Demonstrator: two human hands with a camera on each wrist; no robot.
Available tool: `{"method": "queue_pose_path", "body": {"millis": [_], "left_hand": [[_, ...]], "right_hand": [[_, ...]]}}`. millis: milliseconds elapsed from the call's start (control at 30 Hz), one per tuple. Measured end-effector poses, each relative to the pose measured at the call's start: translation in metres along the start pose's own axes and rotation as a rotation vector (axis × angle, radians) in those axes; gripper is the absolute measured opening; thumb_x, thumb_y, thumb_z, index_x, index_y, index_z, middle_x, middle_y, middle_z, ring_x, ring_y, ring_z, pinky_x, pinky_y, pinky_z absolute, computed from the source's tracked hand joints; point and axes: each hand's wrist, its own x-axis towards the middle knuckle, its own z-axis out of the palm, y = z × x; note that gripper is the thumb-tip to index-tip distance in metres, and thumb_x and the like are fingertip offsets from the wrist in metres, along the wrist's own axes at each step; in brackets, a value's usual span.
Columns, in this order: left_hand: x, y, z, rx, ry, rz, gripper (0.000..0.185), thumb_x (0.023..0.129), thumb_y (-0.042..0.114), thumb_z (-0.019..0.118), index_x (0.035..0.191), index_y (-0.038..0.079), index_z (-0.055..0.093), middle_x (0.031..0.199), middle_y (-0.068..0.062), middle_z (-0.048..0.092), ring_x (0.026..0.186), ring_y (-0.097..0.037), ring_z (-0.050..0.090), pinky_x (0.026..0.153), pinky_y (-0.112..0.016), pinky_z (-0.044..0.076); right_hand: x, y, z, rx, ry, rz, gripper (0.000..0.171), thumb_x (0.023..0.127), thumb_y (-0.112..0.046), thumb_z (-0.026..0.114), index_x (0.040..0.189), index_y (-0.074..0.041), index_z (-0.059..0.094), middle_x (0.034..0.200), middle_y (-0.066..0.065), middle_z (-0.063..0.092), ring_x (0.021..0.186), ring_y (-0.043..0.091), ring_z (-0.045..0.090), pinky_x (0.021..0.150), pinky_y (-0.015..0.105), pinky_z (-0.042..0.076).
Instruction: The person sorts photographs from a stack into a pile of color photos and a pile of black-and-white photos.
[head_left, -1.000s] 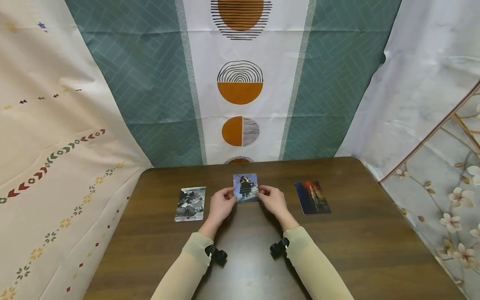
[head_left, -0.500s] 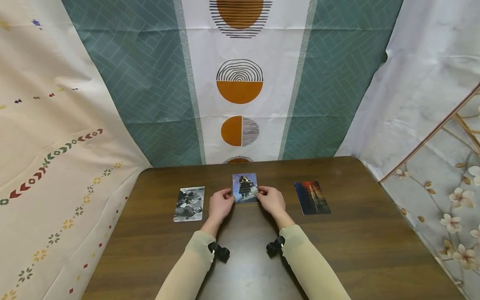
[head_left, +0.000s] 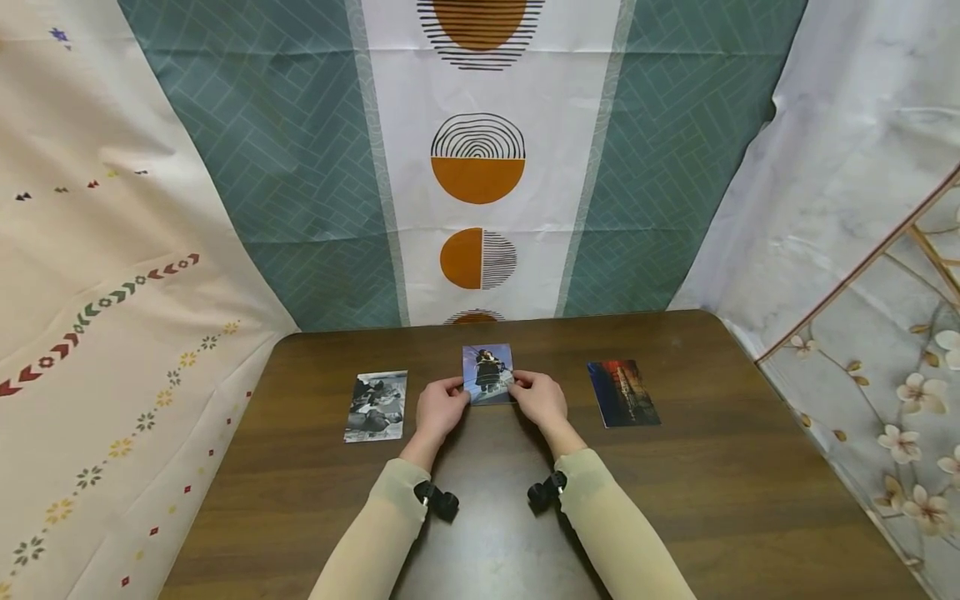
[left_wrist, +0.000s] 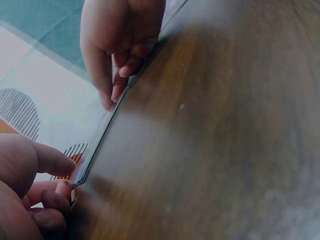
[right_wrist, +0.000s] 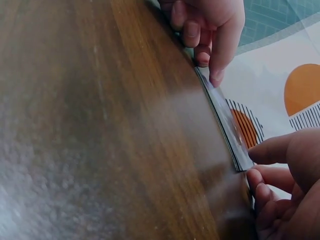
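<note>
Blue photo stack [head_left: 488, 374] between both grips.

Both arms come in from the bottom of the frame, forearms angled toward each other, in pale cream sleeves with a small black camera mount strapped at each wrist. The left hand [head_left: 441, 408] and right hand [head_left: 542, 400] sit close together, side by side, knuckles up. Each has its fingers curled, thumb and fingertips [left_wrist: 64, 189] pinching, wrists low.
</note>
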Motion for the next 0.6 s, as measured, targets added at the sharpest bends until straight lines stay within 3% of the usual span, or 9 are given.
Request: {"method": "queue_pose_path", "body": {"millis": [267,467,600], "left_hand": [[0.0024,-0.003,-0.0006,-0.092,-0.018,-0.037,0.032,0.092,0.015,0.074,0.123,0.006,0.081,0.086,-0.001,0.063,0.086,-0.022,0.057,0.076,-0.035,0.042],[0.0015,-0.002,-0.0003,-0.07,-0.013,-0.029,0.035,0.091,0.017,0.076,0.124,0.006,0.08,0.084,0.0,0.063,0.084,-0.021,0.058,0.075,-0.035,0.042],[0.0009,-0.0002,0.0,-0.04,-0.022,-0.027,0.037,0.091,0.017,0.073,0.126,0.008,0.08,0.08,0.002,0.062,0.081,-0.019,0.057,0.072,-0.034,0.04]], "right_hand": [[-0.0005,-0.0019,-0.0004,0.091,0.003,0.006,0.041,0.096,-0.025,0.071,0.134,-0.012,0.077,0.114,0.003,0.077,0.114,0.028,0.067,0.1,0.048,0.049],[0.0008,-0.0016,0.0005,0.046,0.017,0.004,0.048,0.094,-0.024,0.068,0.139,-0.007,0.072,0.106,0.002,0.074,0.104,0.026,0.065,0.095,0.045,0.05],[0.0023,-0.0015,0.0011,0.028,0.007,0.015,0.044,0.096,-0.025,0.069,0.136,-0.01,0.075,0.108,0.002,0.075,0.103,0.025,0.066,0.094,0.045,0.05]]}}
